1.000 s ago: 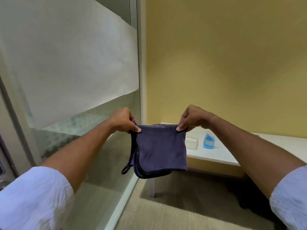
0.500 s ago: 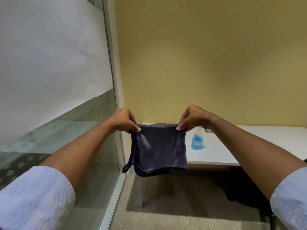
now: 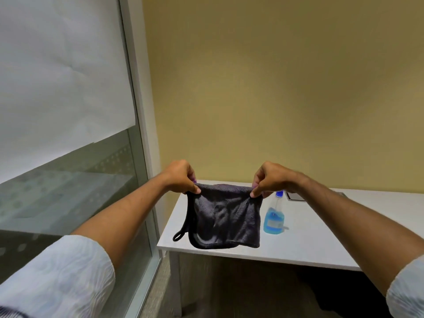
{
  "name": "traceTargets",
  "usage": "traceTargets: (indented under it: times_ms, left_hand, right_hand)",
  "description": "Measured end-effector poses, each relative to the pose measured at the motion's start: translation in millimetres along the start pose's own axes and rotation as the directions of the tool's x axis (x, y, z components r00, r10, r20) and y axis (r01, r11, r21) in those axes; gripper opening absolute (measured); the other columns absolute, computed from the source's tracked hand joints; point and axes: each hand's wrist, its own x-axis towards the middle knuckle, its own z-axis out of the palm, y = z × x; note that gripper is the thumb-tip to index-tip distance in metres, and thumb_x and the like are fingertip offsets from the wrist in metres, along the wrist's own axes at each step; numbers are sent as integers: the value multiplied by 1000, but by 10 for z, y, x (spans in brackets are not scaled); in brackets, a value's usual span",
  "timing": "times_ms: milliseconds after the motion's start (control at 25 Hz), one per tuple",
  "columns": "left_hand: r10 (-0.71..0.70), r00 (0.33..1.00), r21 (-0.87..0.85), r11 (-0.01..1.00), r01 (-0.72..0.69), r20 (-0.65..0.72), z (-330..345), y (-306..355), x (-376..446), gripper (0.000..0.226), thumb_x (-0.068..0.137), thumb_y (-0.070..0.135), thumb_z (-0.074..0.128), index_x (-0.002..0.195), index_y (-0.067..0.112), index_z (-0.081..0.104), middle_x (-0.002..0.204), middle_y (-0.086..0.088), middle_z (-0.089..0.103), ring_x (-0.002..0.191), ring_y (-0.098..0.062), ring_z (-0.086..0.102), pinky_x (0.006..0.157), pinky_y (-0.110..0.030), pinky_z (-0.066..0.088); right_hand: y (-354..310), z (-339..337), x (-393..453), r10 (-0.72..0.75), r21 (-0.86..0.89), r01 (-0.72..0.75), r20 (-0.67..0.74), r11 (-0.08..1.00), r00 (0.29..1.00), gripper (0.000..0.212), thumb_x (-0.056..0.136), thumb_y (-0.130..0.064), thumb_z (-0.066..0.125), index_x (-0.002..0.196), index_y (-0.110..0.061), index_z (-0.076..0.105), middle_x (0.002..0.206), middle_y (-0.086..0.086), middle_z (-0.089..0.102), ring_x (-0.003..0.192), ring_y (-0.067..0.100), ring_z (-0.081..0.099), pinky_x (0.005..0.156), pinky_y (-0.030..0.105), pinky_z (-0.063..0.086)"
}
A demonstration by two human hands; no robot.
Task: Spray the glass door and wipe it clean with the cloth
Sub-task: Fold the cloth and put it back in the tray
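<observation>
View has swung right over the last second: glass door (image 3: 68,111) now at the left edge, tabletop (image 3: 321,244) ahead. Grip unchanged: left hand (image 3: 181,177) and right hand (image 3: 267,179) each pinch a top corner of the cloth (image 3: 226,219), which hangs folded between them over the tabletop's near-left part. Looks like a turn away from the door toward the bottle (image 3: 274,218), so probably spraying next or setting the cloth down. Bottle stands upright just right of the cloth, holding blue liquid, roughly the lower half.
</observation>
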Motion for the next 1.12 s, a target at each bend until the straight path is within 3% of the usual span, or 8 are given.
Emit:
traceTargets:
  times_ms: [160,320,480,720,880,960,1040,1120]
  left_hand:
    - [35,999,87,996,-34,-5,71,18,605,20,68,21,87,65,16,67,69,-7,71,65,-17,67,67,-33,60]
    - [88,996,125,988,-91,29,118,-6,1175,24,69,24,86,61,20,64,60,2,62,57,-10,55,54,-24,44]
    - [159,985,134,977,-166,65,110,-107,1775,24,68,25,87,61,21,64,56,6,59,53,-7,52,50,-20,37]
    - [307,948,156,936,-317,82,18,-244,2502,18,70,25,85,73,17,70,59,9,60,56,-6,53,51,-18,36]
    - [433,897,149,885,-441,85,0,-298,2876,19,72,21,83,90,17,77,73,10,67,71,-7,63,62,-18,43]
    - [475,877,126,868,-480,65,36,-297,3006,19,74,19,82,91,16,78,77,9,68,79,-9,65,69,-22,50]
    - [512,859,89,855,-511,24,80,-284,3103,17,75,16,82,91,15,77,83,6,71,84,-9,66,77,-26,56]
    - [549,835,50,835,-547,-30,118,-254,3173,14,76,12,80,90,14,77,86,3,73,84,-8,66,80,-27,59]
  right_hand:
    - [155,-172,459,-44,-60,51,125,997,991,30,79,0,74,106,-11,65,79,5,64,69,14,61,65,26,56]
    - [253,-270,910,-87,-199,140,251,970,964,59,80,4,64,129,-29,55,77,-4,52,72,10,48,68,27,47]
    - [331,-361,1424,-19,-259,96,283,961,959,59,86,7,56,134,-28,56,92,-10,52,84,9,52,85,33,47]
    - [243,-473,2152,-19,-256,82,240,963,971,50,87,13,45,113,-20,71,116,1,66,109,19,59,102,34,47]
    - [178,-446,2419,-101,-155,122,135,980,986,57,75,23,33,97,-8,75,90,1,68,83,11,61,80,22,51]
    - [183,-467,2500,-156,-160,164,60,973,986,53,75,22,38,88,-11,76,82,-6,63,75,4,57,71,18,49]
    - [237,-522,2571,-235,-144,231,-16,962,972,43,77,16,55,76,-23,73,78,-3,64,73,5,56,70,25,49]
    - [313,-579,2614,-273,-68,267,-99,961,957,34,76,10,69,76,-23,62,78,4,65,74,10,59,69,29,52]
